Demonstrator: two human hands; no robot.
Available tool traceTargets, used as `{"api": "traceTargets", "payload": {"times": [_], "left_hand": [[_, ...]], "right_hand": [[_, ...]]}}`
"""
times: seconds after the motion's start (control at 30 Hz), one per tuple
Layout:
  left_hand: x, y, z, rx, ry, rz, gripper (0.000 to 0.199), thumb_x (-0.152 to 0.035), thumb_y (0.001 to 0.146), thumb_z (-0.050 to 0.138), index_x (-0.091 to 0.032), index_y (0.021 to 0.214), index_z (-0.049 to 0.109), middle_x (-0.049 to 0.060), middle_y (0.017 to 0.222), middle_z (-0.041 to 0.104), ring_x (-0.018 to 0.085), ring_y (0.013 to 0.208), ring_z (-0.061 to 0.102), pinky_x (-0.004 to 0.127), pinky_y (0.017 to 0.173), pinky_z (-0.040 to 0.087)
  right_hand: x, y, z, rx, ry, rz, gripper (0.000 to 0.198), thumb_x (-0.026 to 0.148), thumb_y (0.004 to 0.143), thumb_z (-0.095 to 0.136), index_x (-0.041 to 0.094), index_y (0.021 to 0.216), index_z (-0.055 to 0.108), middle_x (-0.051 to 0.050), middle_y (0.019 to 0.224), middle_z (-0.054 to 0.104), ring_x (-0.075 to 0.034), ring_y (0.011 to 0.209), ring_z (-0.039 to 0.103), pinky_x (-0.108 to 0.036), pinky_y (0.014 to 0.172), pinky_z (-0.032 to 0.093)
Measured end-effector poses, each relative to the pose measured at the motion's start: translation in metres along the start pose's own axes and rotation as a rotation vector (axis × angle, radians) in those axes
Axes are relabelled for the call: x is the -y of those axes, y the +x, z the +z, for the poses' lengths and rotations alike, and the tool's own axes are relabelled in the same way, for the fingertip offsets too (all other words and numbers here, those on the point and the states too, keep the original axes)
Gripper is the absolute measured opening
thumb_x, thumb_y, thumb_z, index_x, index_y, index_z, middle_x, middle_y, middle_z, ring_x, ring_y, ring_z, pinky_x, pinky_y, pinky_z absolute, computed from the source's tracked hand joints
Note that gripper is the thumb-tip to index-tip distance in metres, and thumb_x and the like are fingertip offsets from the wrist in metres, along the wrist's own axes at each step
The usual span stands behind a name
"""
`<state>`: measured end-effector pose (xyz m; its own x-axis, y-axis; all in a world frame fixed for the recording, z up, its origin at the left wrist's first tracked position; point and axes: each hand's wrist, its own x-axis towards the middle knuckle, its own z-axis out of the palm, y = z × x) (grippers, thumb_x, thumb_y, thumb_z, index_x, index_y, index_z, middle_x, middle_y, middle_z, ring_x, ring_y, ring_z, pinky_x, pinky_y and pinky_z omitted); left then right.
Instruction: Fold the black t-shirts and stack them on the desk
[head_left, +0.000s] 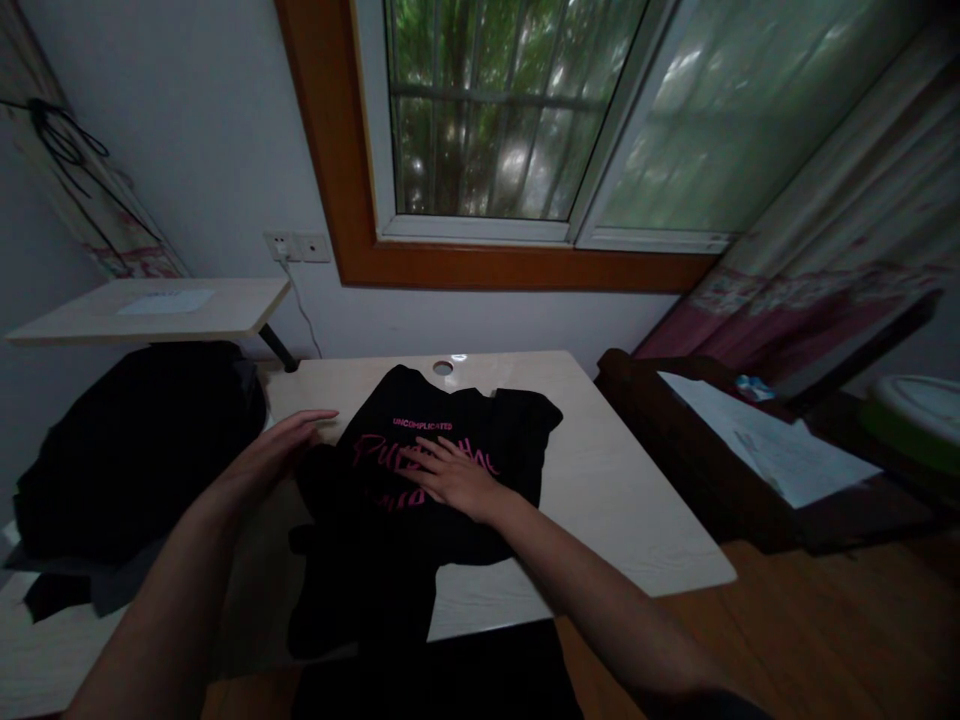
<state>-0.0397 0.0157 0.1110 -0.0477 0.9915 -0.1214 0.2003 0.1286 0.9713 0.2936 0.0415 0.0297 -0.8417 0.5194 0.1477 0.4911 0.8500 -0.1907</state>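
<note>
A black T-shirt with pink lettering lies on the pale wooden desk, partly bunched at its left side. My right hand rests flat on the printed front, fingers spread, covering part of the letters. Beside the shirt's left edge is my left hand, its fingers stretched out and nothing in them. Whether the left hand touches the dark cloth beneath it I cannot tell. More black cloth hangs toward the desk's front edge, near my lap.
A heap of dark clothes sits at the left under a raised shelf. A round cable hole is near the desk's back edge. To the right stands dark furniture with papers; behind are a window and a wall socket.
</note>
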Motion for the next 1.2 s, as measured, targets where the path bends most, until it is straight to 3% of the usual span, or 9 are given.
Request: {"api": "traceTargets", "payload": {"times": [0.17, 0.27, 0.37, 0.6, 0.77, 0.9, 1.1, 1.13, 1.2], "left_hand": [[0.027, 0.057, 0.013, -0.01, 0.197, 0.021, 0.06, -0.056, 0.069, 0.074, -0.016, 0.114, 0.068, 0.007, 0.095, 0.07, 0.02, 0.08, 0.064, 0.029, 0.067, 0.051], [0.047, 0.076, 0.02, -0.006, 0.309, 0.03, 0.067, -0.052, 0.068, 0.074, -0.014, 0.122, 0.064, 0.014, 0.117, 0.069, 0.024, 0.095, 0.067, 0.034, 0.078, 0.054], [0.058, 0.083, 0.028, 0.031, 0.335, 0.032, 0.078, -0.051, 0.07, 0.074, -0.014, 0.135, 0.055, 0.016, 0.127, 0.064, 0.023, 0.094, 0.068, 0.034, 0.079, 0.054], [0.05, 0.083, 0.046, 0.014, 0.418, -0.028, 0.084, -0.047, 0.067, 0.075, -0.019, 0.142, 0.051, -0.001, 0.087, 0.06, 0.018, 0.073, 0.061, 0.03, 0.067, 0.047], [0.042, 0.079, 0.041, -0.007, 0.298, 0.002, 0.074, -0.043, 0.067, 0.071, -0.019, 0.135, 0.054, -0.002, 0.086, 0.055, 0.016, 0.069, 0.058, 0.029, 0.065, 0.046], [0.023, 0.07, 0.034, -0.173, 0.306, 0.162, 0.063, -0.039, 0.075, 0.065, -0.018, 0.134, 0.057, -0.002, 0.084, 0.051, 0.014, 0.067, 0.051, 0.026, 0.064, 0.043], [-0.007, 0.043, 0.019, -0.775, 0.244, 0.508, 0.03, -0.03, 0.081, 0.057, -0.019, 0.107, 0.069, 0.001, 0.087, 0.056, 0.014, 0.071, 0.049, 0.026, 0.067, 0.043], [-0.01, 0.039, 0.013, -0.745, 0.252, 0.519, 0.027, -0.03, 0.08, 0.059, -0.019, 0.102, 0.07, 0.0, 0.082, 0.055, 0.015, 0.07, 0.049, 0.026, 0.066, 0.043], [-0.015, 0.031, 0.002, -0.477, 0.323, 0.464, 0.026, -0.034, 0.079, 0.062, -0.02, 0.098, 0.072, 0.0, 0.073, 0.055, 0.016, 0.067, 0.051, 0.026, 0.064, 0.044]], "right_hand": [[-0.003, -0.015, -0.008, -0.135, 0.155, 0.033, 0.04, 0.031, 0.105, 0.05, 0.031, 0.144, 0.057, -0.004, 0.151, 0.056, -0.02, 0.144, 0.046, -0.043, 0.119, 0.037], [-0.022, -0.03, -0.012, -0.279, 0.179, 0.183, 0.035, 0.028, 0.103, 0.05, 0.028, 0.134, 0.065, -0.007, 0.141, 0.063, -0.021, 0.131, 0.056, -0.043, 0.113, 0.044], [-0.053, -0.049, -0.014, -0.409, 0.113, 0.378, 0.035, 0.025, 0.1, 0.051, 0.024, 0.131, 0.067, -0.011, 0.139, 0.061, -0.027, 0.13, 0.054, -0.051, 0.112, 0.045], [-0.105, -0.093, -0.016, -0.547, -0.085, 0.666, 0.04, 0.026, 0.092, 0.055, 0.022, 0.13, 0.066, -0.013, 0.139, 0.058, -0.034, 0.129, 0.05, -0.058, 0.11, 0.044], [-0.117, -0.114, -0.02, -0.656, -0.171, 0.901, 0.047, 0.028, 0.087, 0.058, 0.022, 0.132, 0.065, -0.015, 0.138, 0.058, -0.036, 0.123, 0.051, -0.058, 0.104, 0.046], [-0.126, -0.126, -0.021, -0.713, -0.083, 0.982, 0.047, 0.027, 0.083, 0.053, 0.017, 0.128, 0.067, -0.014, 0.119, 0.07, -0.031, 0.109, 0.06, -0.051, 0.101, 0.048], [-0.133, -0.14, -0.023, -1.036, 0.199, 1.115, 0.041, 0.029, 0.078, 0.05, 0.016, 0.109, 0.073, -0.01, 0.101, 0.075, -0.027, 0.095, 0.065, -0.043, 0.093, 0.05], [-0.134, -0.142, -0.024, -1.087, 0.22, 1.136, 0.041, 0.03, 0.076, 0.051, 0.016, 0.107, 0.072, -0.01, 0.097, 0.074, -0.027, 0.092, 0.064, -0.043, 0.092, 0.05], [-0.137, -0.147, -0.025, -1.201, 0.245, 1.171, 0.04, 0.03, 0.075, 0.051, 0.015, 0.105, 0.072, -0.009, 0.094, 0.073, -0.026, 0.09, 0.063, -0.043, 0.092, 0.049]]}}
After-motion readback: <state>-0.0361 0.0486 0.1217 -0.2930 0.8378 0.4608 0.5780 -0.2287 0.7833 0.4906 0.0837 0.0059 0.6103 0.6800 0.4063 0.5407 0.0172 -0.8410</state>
